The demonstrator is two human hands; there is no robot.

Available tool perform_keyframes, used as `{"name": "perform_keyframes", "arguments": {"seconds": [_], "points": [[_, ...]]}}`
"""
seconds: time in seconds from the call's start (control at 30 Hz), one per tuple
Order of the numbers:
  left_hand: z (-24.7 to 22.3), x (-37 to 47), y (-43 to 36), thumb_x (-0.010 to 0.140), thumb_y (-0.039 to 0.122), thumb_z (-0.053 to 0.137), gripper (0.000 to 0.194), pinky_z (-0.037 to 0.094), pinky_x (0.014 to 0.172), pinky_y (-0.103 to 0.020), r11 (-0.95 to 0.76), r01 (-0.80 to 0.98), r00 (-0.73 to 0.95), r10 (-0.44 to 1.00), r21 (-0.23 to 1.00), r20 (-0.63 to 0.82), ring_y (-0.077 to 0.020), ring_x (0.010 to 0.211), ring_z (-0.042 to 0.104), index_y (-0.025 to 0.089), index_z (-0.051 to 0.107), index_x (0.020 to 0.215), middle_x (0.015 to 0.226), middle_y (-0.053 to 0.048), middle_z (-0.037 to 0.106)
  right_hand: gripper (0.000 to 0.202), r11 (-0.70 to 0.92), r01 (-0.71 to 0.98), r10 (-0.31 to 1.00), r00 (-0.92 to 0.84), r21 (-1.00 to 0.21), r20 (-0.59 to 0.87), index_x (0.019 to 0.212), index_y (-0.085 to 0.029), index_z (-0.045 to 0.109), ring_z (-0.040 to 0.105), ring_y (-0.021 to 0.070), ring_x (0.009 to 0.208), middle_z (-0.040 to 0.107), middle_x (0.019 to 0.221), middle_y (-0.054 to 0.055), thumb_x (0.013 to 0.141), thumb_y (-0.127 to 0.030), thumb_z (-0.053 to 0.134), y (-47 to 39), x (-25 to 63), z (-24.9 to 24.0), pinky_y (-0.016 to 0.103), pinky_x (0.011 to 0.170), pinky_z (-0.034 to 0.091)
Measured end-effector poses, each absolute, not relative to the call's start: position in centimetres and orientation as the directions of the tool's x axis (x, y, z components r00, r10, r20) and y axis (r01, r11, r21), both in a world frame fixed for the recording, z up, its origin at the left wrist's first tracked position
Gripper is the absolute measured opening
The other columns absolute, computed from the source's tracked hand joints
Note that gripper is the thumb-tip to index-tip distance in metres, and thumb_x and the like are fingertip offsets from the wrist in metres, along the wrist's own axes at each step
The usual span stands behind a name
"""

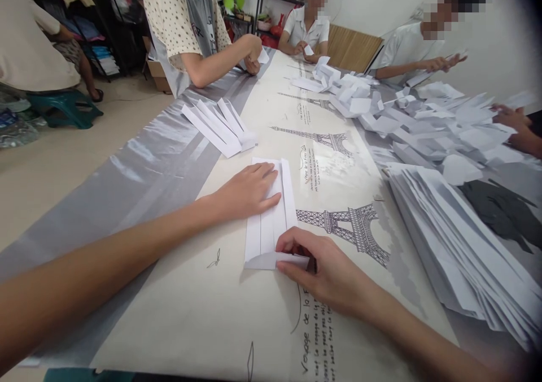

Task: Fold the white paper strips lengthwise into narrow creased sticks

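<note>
1. Head view is showing a folded white paper (266,232) lying lengthwise on the table (186,314), between the person's two hands, beside a printed tower (362,224).
2. The left hand (248,192) is resting palm down on the paper's far part, its fingers extended and thumb apart, gripping nothing.
3. The right hand (328,272) is pinching the near edge, where a flap is curling up, between thumb and fingers.
4. Folded strips (207,130) are lying just beyond the left hand.
5. A paper stack (457,257) is lying to the right, near a loose paper heap (449,127).
6. Across the table, a co-worker in dotted sleeves (169,20) is holding a small white piece (263,57).
</note>
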State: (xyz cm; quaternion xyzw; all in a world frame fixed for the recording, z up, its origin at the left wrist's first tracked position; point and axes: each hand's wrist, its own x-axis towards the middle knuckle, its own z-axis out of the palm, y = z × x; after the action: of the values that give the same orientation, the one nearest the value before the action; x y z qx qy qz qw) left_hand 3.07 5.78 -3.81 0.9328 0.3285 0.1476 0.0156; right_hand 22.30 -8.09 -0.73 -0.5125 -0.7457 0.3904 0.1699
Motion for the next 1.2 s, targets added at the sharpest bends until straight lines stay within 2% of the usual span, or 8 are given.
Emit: {"name": "perform_keyframes", "arguments": {"seconds": [0.27,0.33,0.43,0.53,0.67,0.83,1.07,1.2], "points": [[-4.0,3.0,5.9,0.103,0.045,0.039,0.049,0.039,0.113,-0.048,-0.787,0.605,0.740,0.611,0.120,0.280,-0.0336,0.136,0.049,0.008,0.052,0.133,0.148,-0.022,0.050,0.020,0.333,0.625,0.897,-0.441,-0.705,0.033,0.105,-0.024,0.057,0.058,0.0152,0.081,0.064,0.095,0.001,0.090,-0.018,0.068,-7.9,22.8,-1.6,0.028,0.066,0.046],[-3.9,2.9,5.8,0.104,0.046,0.038,0.051,0.039,0.113,-0.048,-0.782,0.611,0.737,0.620,0.127,0.268,-0.0338,0.137,0.048,0.008,0.052,0.134,0.149,-0.022,0.049,0.023,0.517,0.617,0.843,-0.487,-0.593,0.228,0.109,-0.022,0.058,0.058,0.0178,0.088,0.063,0.104,0.005,0.090,-0.015,0.069,-8.0,23.0,-1.4,0.031,0.071,0.049],[-3.7,3.0,5.7,0.104,0.045,0.039,0.050,0.038,0.114,-0.046,-0.779,0.613,0.738,0.624,0.129,0.257,-0.0333,0.138,0.047,0.007,0.052,0.134,0.149,-0.022,0.048,0.016,0.788,0.523,0.614,-0.635,-0.324,0.469,0.102,-0.018,0.061,0.058,0.0193,0.089,0.065,0.098,0.007,0.092,-0.005,0.063,-9.0,22.8,-0.6,0.034,0.076,0.050],[-3.5,3.1,5.5,0.103,0.044,0.040,0.050,0.037,0.116,-0.044,-0.783,0.610,0.741,0.618,0.124,0.263,-0.0324,0.137,0.047,0.006,0.052,0.134,0.147,-0.022,0.050,0.019,0.853,0.466,0.522,-0.762,-0.236,0.383,0.100,-0.013,0.065,0.061,0.0216,0.089,0.069,0.096,0.011,0.095,0.001,0.052,-10.3,22.0,-0.3,0.036,0.075,0.053],[-3.5,3.1,5.5,0.104,0.044,0.039,0.051,0.038,0.115,-0.044,-0.778,0.616,0.737,0.625,0.127,0.258,-0.0326,0.136,0.048,0.005,0.053,0.133,0.147,-0.022,0.051,0.024,0.745,0.478,0.640,-0.709,-0.466,0.296,0.104,-0.013,0.068,0.063,0.0222,0.094,0.070,0.105,0.013,0.099,-0.003,0.047,-10.7,21.2,-1.4,0.037,0.079,0.057],[-3.7,3.1,5.5,0.103,0.041,0.039,0.047,0.039,0.115,-0.045,-0.780,0.612,0.731,0.622,0.132,0.280,-0.0320,0.136,0.050,0.007,0.051,0.133,0.147,-0.022,0.051,0.021,0.415,0.382,0.824,-0.543,-0.825,0.163,0.110,-0.023,0.074,0.071,0.0177,0.100,0.076,0.112,0.006,0.098,-0.016,0.057,-9.1,22.2,-1.6,0.033,0.086,0.060],[-3.8,3.1,5.5,0.103,0.037,0.039,0.042,0.047,0.108,-0.044,-0.762,0.638,0.716,0.639,0.110,0.281,-0.0318,0.133,0.054,0.009,0.052,0.131,0.148,-0.021,0.051,0.029,0.422,0.351,0.726,-0.683,-0.836,0.079,0.120,-0.025,0.072,0.070,0.0186,0.109,0.072,0.127,0.005,0.098,-0.014,0.056,-8.1,23.3,-0.6,0.039,0.094,0.059],[-3.6,3.2,5.0,0.103,0.029,0.041,0.042,0.039,0.116,-0.050,-0.795,0.606,0.734,0.576,0.038,0.360,-0.0351,0.146,0.038,0.004,0.047,0.136,0.154,-0.026,0.043,0.033,0.457,0.346,0.703,-0.704,-0.819,0.095,0.125,-0.024,0.069,0.067,0.0177,0.114,0.072,0.126,0.007,0.099,-0.011,0.053,-8.0,23.0,-0.5,0.038,0.098,0.056]]}}
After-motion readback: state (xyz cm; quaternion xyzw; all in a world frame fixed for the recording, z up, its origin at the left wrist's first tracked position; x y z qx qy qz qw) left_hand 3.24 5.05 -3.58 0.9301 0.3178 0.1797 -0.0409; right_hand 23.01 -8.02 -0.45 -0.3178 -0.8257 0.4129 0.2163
